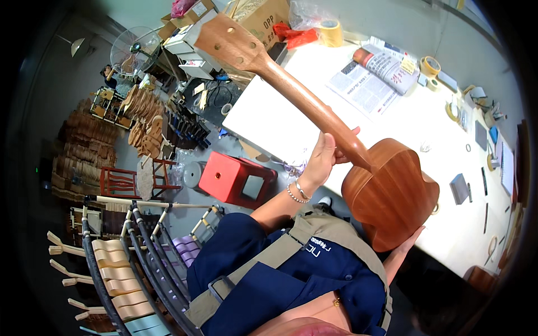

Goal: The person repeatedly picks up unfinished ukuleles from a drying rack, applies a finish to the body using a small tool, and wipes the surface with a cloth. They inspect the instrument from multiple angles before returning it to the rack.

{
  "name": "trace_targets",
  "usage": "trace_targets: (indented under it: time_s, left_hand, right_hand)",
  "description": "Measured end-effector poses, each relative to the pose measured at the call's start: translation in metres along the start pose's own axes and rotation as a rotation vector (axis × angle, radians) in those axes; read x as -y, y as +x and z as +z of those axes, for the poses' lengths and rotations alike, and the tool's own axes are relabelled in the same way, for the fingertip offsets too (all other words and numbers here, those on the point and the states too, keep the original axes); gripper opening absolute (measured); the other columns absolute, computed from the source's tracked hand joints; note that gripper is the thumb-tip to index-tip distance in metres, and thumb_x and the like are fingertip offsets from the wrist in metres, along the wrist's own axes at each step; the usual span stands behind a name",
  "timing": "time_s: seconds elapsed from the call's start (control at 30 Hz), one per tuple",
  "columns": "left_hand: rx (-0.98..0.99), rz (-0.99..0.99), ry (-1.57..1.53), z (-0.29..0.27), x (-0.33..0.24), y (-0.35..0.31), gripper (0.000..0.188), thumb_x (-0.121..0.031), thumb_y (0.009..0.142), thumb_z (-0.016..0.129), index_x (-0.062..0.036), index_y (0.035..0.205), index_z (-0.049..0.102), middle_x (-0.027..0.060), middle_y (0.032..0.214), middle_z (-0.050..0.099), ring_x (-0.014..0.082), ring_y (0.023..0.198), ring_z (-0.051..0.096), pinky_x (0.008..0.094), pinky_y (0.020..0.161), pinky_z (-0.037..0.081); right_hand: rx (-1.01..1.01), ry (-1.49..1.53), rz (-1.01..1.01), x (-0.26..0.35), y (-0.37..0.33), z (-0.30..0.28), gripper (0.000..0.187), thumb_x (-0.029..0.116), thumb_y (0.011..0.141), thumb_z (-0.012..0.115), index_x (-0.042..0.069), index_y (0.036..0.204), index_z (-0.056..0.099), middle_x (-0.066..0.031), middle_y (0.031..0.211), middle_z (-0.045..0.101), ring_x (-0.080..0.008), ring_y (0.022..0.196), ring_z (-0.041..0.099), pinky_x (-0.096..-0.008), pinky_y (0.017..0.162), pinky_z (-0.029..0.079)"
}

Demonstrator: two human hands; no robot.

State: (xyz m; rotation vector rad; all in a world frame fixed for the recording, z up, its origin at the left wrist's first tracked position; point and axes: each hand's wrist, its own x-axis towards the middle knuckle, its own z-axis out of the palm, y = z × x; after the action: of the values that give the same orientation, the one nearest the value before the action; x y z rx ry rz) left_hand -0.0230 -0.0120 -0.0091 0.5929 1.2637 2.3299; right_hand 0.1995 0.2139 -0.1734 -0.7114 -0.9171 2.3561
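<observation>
A brown wooden ukulele (389, 193) without strings or tuning pegs is held up, its back and the back of its neck facing me. The headstock (232, 45) points to the far left and has several peg holes. My left hand (324, 158), with bracelets at the wrist, is closed round the neck near the heel; some fingertips show past the neck's far side. At the lower end of the body, my right hand (408, 242) grips the edge. Most of its fingers are hidden behind the wood.
Beneath the ukulele is a white worktable (280, 123) with an open newspaper (364, 87), tape rolls (430, 66), a grey block (459, 189) and small tools. A red stool (227, 176) stands left. Racks of ukulele parts (120, 274) are at lower left, a fan (134, 50) farther back.
</observation>
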Motion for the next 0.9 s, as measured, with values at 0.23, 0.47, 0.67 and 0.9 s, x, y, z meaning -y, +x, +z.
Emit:
trace_targets:
  time_s: [0.23,0.47,0.67,0.9]
  left_hand:
    - [-0.004,-0.073,0.122,-0.005,-0.004,0.001,0.059,-0.053,0.086,0.014,-0.0249,0.134,-0.006,0.0221,0.127,0.036,0.0257,0.102,0.053,0.037,0.082,0.048]
    - [0.016,0.016,0.06,-0.014,-0.004,0.007,0.076,-0.059,0.082,0.03,-0.0127,0.135,0.001,0.0148,0.105,0.053,0.027,0.102,0.052,0.0384,0.088,0.041]
    - [0.08,0.016,-0.224,-0.017,-0.014,0.012,0.053,-0.049,0.08,0.049,-0.0072,0.111,0.041,0.0092,0.086,0.057,0.0322,0.099,0.053,0.0437,0.09,0.04]
    - [0.088,0.036,-0.165,-0.004,-0.021,0.008,0.054,-0.049,0.079,0.05,-0.0065,0.11,0.04,0.0102,0.086,0.056,0.0331,0.099,0.053,0.0436,0.089,0.04]
  right_hand:
    - [0.103,0.155,0.111,-0.003,-0.002,0.006,0.067,0.053,0.086,0.022,0.005,0.132,0.021,-0.014,0.134,0.028,-0.0297,0.121,0.03,-0.0397,0.1,0.026]
    - [-0.118,0.196,0.299,0.01,-0.009,0.034,0.061,0.053,0.086,0.023,0.008,0.127,0.03,-0.0129,0.122,0.04,-0.0275,0.1,0.048,-0.0389,0.079,0.043]
    - [-0.197,0.14,0.48,-0.003,-0.019,0.025,0.056,0.054,0.085,0.024,0.009,0.117,0.032,-0.0108,0.111,0.042,-0.0244,0.087,0.044,-0.0354,0.07,0.037]
    - [-0.227,0.092,0.63,-0.018,-0.032,0.005,0.051,0.056,0.084,0.025,0.01,0.105,0.035,-0.0083,0.097,0.043,-0.0208,0.072,0.038,-0.0313,0.059,0.03]
